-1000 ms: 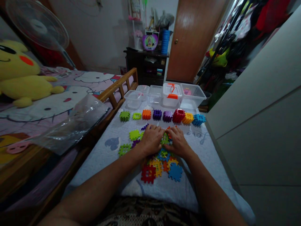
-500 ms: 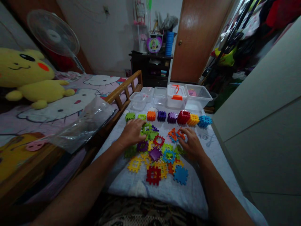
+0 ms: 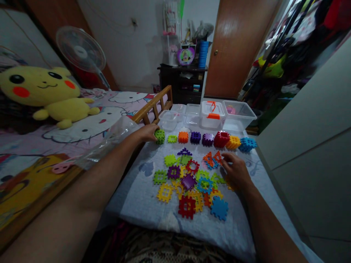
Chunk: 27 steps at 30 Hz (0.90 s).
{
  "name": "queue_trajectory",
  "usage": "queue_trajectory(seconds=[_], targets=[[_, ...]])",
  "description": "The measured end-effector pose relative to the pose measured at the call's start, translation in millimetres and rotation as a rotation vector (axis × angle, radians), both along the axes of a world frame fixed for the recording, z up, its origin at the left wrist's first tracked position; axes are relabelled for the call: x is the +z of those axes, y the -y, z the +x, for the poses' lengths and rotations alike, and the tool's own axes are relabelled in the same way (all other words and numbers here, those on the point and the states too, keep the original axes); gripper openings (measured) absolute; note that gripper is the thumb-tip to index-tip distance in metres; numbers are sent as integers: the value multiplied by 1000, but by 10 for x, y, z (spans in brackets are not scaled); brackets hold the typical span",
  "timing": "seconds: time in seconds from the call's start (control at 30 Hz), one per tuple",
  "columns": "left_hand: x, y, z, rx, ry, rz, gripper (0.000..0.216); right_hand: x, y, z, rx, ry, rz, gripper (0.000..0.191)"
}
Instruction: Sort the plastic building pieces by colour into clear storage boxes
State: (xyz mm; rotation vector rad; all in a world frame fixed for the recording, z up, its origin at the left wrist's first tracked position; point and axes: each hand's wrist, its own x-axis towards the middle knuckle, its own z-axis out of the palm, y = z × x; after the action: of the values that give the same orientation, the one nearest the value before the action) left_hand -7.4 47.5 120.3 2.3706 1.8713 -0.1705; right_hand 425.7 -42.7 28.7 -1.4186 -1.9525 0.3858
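Observation:
My left hand (image 3: 149, 133) is at the far left of the row, its fingers closed on a green building tile at the stack of green tiles (image 3: 159, 136). My right hand (image 3: 235, 168) has curled fingers, with the tips pinching an orange triangular tile (image 3: 218, 157). Beside that tile lie another orange triangle (image 3: 209, 160) and a blue piece partly under it. Between my arms spreads a loose pile of notched tiles, among them a purple one (image 3: 188, 181), a red one (image 3: 187, 207), a blue one (image 3: 219, 208) and a yellow one (image 3: 165, 193).
Sorted stacks line up behind the pile: orange (image 3: 183, 137), dark purple (image 3: 195, 137), red (image 3: 221, 139), yellow (image 3: 233, 142) and blue (image 3: 248, 144). Clear plastic boxes (image 3: 238, 115) stand behind them. A wooden bed rail (image 3: 153, 106) runs along the left.
My left hand has moved from the pile out to the green stack, and a green tile has left the pile. My right hand stays by the orange triangles. The view has shifted slightly left.

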Motion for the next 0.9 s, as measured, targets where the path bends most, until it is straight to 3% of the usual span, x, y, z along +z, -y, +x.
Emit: queue_trajectory(seconds=[0.27,0.43,0.6,0.9], targets=[[-22,-176,0,20,-52,-135,57,64,20,-29,5,15,0,24],[-59,-159,-18,62,-10,-197,80,38,14,-20,7,25,-10,25],[-143,-159,47,6,-30,-119,95,3,9,-7,3,42,-7,24],[-299,-186,96,-42,-58,-112,55,8,15,-5,-7,41,6,25]])
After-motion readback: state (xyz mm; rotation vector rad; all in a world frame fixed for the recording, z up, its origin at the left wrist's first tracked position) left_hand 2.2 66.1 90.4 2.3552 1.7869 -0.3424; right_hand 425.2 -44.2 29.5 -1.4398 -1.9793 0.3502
